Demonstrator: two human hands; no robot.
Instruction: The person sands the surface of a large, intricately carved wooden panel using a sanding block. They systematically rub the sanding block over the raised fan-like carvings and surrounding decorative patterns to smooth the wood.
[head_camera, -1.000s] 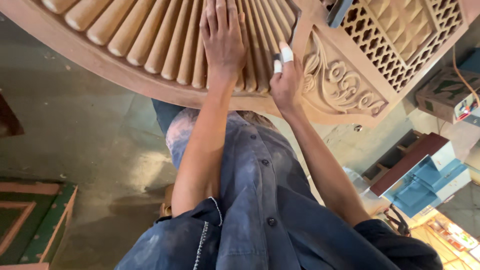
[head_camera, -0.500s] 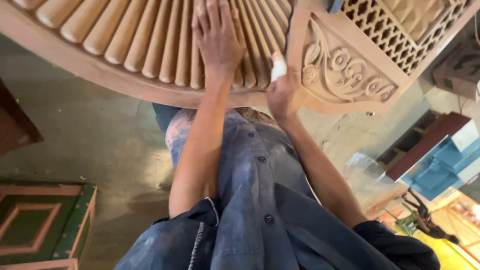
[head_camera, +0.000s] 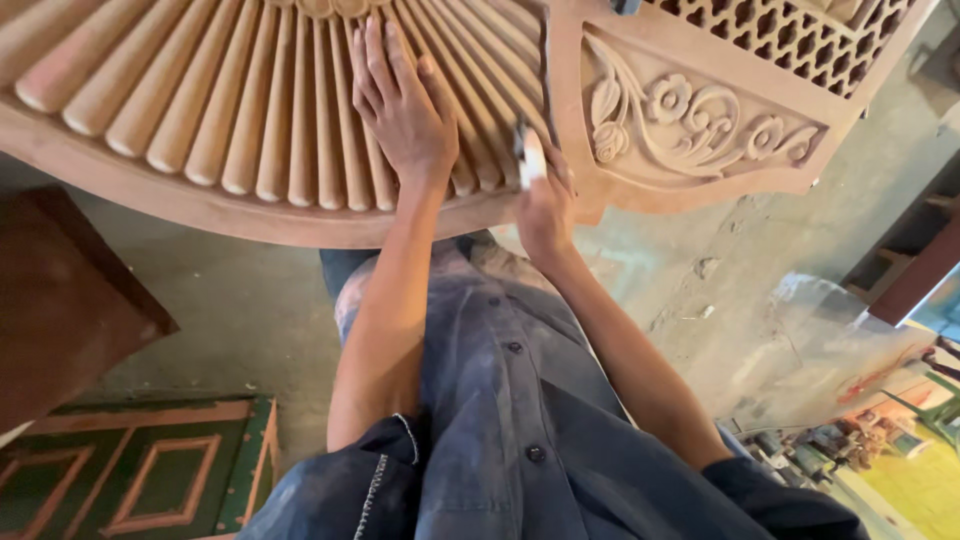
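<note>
A large carved wooden panel with fan-shaped ribs fills the top of the view. To the right it has a carved flower-and-vine section and a lattice section. My left hand lies flat on the ribs, fingers spread. My right hand grips a small white folded piece, likely sandpaper, and presses it against the ribs near the panel's lower edge.
A dusty concrete floor lies below. A dark brown wooden board stands at the left, a green panelled door piece at the bottom left. Clutter and tools sit at the lower right.
The view has shifted, so the panel sits further right and lower. My right hand with the white piece has moved slightly down along the ribs. My left hand stays flat on the ribs.
</note>
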